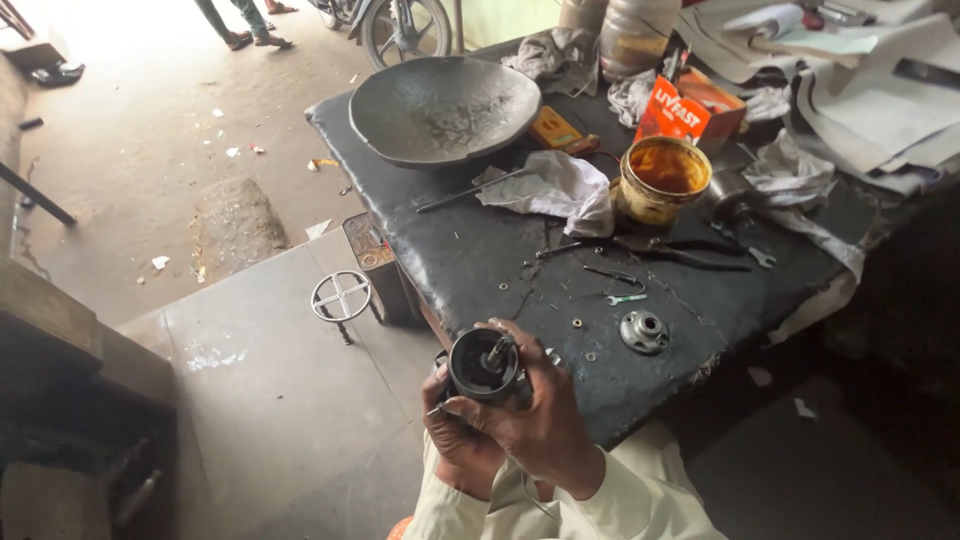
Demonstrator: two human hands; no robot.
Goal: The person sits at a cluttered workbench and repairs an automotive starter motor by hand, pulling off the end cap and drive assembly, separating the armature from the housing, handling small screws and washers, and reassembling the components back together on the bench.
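We hold a round dark motor housing (486,366) in both hands, low centre of view, just off the near edge of the tabletop (470,255). A short shaft sticks up from the middle of the housing, w/ its open face turned toward us. Right hand (540,415) wraps over the right side & back of the part, fingers (525,345) curled round its rim, grasping it. Left hand (455,435) sits under & to the left, fingers clenched on the lower edge; thumb tip touches the rim. Cream sleeves show at the bottom.

On the tabletop, near edge right of the hands: a small round metal flange (644,331), apart from the housing, w/ a few loose washers & nuts scattered between. Further in lie pliers (650,248) & a small spanner (626,298). Mid-tabletop: a white rag (560,190) beside an open tin of orange grease (665,178). Far left corner carries a big shallow grey metal bowl (443,108). An orange carton (672,110) stands behind the tin; more rags & papers pile up far right.

Left of the tabletop, on the floor, a small wire ring stand (341,296). Far off, a motorbike wheel (405,28) & someone's legs.
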